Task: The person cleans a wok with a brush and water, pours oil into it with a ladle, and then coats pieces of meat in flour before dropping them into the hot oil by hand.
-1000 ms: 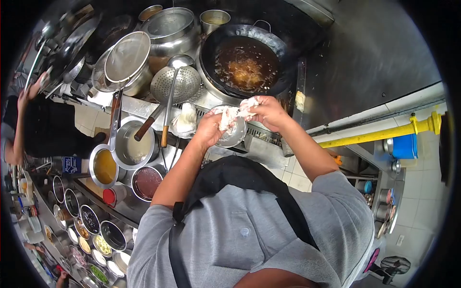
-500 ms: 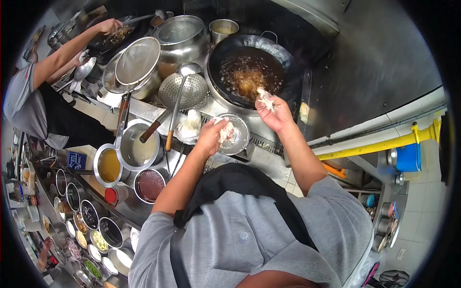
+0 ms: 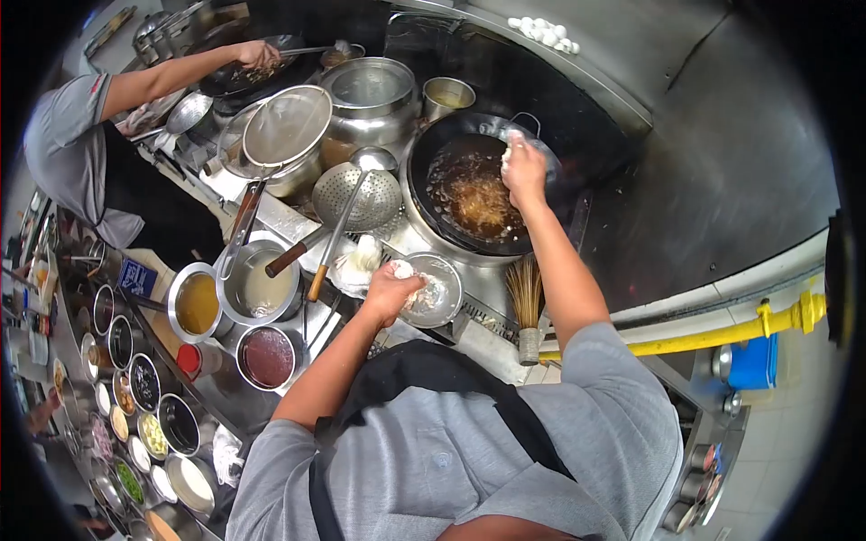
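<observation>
My right hand (image 3: 525, 173) is closed above the right side of a black wok (image 3: 422, 149). Something pale and doughy, like a battered food piece, shows at its fingertips. In the wok, dark oil (image 3: 465, 158) bubbles around golden frying food (image 3: 478, 203). My left hand (image 3: 390, 296) is curled around a pale, floury-looking lump of food (image 3: 402, 270) at the left rim of a metal bowl (image 3: 444, 307). More pale bits cling to the fingers and lie inside the bowl. Whether the left hand also grips the rim is hidden.
Left of the wok are a perforated skimmer (image 3: 356, 197), a ladle (image 3: 373, 160) and a mesh strainer (image 3: 289, 126). A bamboo brush (image 3: 525, 293) stands beside the stove front. Pots of liquid (image 3: 267, 356) and several ingredient tubs fill the left. A co-worker's hand (image 3: 260, 56) works over another wok.
My right hand has moved up and over the wok, turning from palm-up to palm-down. My left hand stays by the bowl. The camera view has shifted, bringing the bamboo brush into sight.
</observation>
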### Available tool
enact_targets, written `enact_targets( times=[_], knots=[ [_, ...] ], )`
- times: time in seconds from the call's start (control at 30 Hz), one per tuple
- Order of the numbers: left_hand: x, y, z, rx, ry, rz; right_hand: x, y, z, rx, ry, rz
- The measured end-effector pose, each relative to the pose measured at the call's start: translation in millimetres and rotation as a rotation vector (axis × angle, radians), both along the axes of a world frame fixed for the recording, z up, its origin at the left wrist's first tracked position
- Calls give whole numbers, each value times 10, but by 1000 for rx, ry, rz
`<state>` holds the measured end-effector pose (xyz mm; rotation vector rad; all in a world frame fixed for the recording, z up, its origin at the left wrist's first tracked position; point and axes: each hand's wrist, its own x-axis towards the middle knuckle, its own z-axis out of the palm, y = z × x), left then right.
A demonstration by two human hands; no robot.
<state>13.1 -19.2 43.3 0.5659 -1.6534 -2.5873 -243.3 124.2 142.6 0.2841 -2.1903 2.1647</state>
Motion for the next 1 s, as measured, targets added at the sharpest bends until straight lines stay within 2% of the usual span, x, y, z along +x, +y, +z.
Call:
enact_targets(
  times=[0.07,0.13,0.17,0.2,0.27,0.3,0.33,0.37,0.4,0.47,0.5,0.53,0.6,0.67,0.7,0.73,0.77,0.8,0.83,0.87,0.97,1.0],
  knots=[
    [60,-22,63,-3,-53,26,-173,-110,-221,568,317,126],
    [95,-70,23,44,-88,97,-196,-221,-509,939,533,240],
    [127,-92,19,64,-70,124,-280,-268,-598,1054,332,455],
    [153,-130,9,68,-76,140,-274,-306,-677,1012,335,494],
    [213,-231,-14,369,-52,120,-261,-387,-838,1085,304,327],
    [238,-254,7,355,-43,91,-269,-421,-909,1085,304,339],
    [256,-254,-44,359,-46,99,-291,-451,-968,1205,266,306],
    [265,-245,-118,218,-20,76,-315,-460,-1022,1324,226,269],
    [283,-227,-97,76,6,50,-312,-449,-1043,1327,222,273],
    [298,-185,-51,86,-18,68,-306,-410,-1076,1348,358,220],
    [283,-175,-71,68,-18,79,-260,-407,-1000,1236,336,172],
    [281,-171,-82,52,-21,87,-272,-383,-950,1241,325,169],
    [252,-187,-109,42,-4,62,-306,-354,-811,890,616,89],
    [179,-172,-146,36,37,110,4,-291,-383,817,470,237],
    [139,-152,-128,16,47,165,252,-231,-185,771,244,436],
    [114,-164,-100,21,41,151,532,-159,-28,763,292,688],
    [69,-168,-56,65,54,86,857,-133,150,876,286,850],
    [28,-146,-19,109,70,16,1000,-72,42,941,278,998],
    [-16,-82,9,87,92,62,1285,-28,58,925,352,953],
    [-51,-31,56,91,98,36,1492,12,-25,772,501,880],
    [-111,76,171,231,62,-18,1581,99,-89,795,490,816],
    [-129,107,186,232,65,-33,1555,172,-110,759,355,763]
  ],
)
